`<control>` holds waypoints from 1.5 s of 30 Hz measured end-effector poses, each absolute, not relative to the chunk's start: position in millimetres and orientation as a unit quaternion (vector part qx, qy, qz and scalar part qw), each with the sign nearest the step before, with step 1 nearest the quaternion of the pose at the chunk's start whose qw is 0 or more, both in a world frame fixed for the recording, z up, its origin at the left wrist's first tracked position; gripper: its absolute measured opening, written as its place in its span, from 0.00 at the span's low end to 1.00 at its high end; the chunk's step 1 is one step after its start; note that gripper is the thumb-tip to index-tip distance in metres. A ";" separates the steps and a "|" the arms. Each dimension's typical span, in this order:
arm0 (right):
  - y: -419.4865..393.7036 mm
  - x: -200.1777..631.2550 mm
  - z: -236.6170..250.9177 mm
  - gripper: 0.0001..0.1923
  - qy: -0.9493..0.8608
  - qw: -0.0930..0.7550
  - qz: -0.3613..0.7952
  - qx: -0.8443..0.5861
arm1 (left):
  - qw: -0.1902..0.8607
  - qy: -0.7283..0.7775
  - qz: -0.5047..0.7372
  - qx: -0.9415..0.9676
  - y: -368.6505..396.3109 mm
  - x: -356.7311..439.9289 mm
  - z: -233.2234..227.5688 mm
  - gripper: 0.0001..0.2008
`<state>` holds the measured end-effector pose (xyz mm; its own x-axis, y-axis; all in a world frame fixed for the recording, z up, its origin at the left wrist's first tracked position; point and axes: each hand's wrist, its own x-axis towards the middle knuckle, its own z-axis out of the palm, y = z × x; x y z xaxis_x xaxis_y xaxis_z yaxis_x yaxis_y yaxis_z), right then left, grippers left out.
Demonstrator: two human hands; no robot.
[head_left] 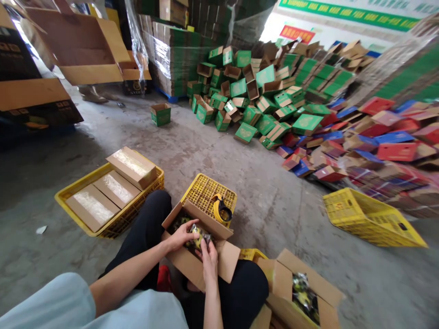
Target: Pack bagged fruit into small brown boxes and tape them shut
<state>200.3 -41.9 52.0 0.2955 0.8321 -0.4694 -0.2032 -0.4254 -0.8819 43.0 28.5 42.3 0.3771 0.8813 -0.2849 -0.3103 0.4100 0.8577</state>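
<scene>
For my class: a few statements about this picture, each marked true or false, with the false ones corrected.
1. The left hand and right hand hold a plastic-wrapped packet above an open cardboard box. True.
2. The tape dispenser lies on the floor. False: the tape dispenser rests on a yellow crate.
3. Three taped cartons show in the leftmost yellow crate. True.
4. The open carton at lower right is empty. False: that open carton holds wrapped packets.
</scene>
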 end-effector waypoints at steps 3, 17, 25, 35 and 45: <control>-42.3 201.1 46.2 0.36 -0.215 0.516 0.526 -0.641 | 0.745 0.377 0.382 0.395 28.1 43.9 42.0 0.44; -46.2 201.1 37.3 0.37 -0.155 0.578 0.486 -0.637 | 0.754 0.377 0.351 0.407 25.7 44.4 51.4 0.32; -47.1 201.9 46.5 0.37 -0.164 0.582 0.496 -0.623 | 0.788 0.375 0.403 0.275 28.1 47.5 52.3 0.32; -49.7 204.8 35.6 0.36 -0.165 0.590 0.469 -0.637 | 0.757 0.395 0.365 0.370 28.2 46.1 41.2 0.32; -48.2 198.5 37.5 0.34 -0.133 0.614 0.462 -0.626 | 0.774 0.387 0.370 0.338 26.9 44.9 53.0 0.36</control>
<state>198.5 -48.2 37.5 0.5388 0.7329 -0.4153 -0.4008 -0.2106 -0.8916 44.9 26.9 53.0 0.4266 0.8343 -0.3492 -0.3103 0.4976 0.8100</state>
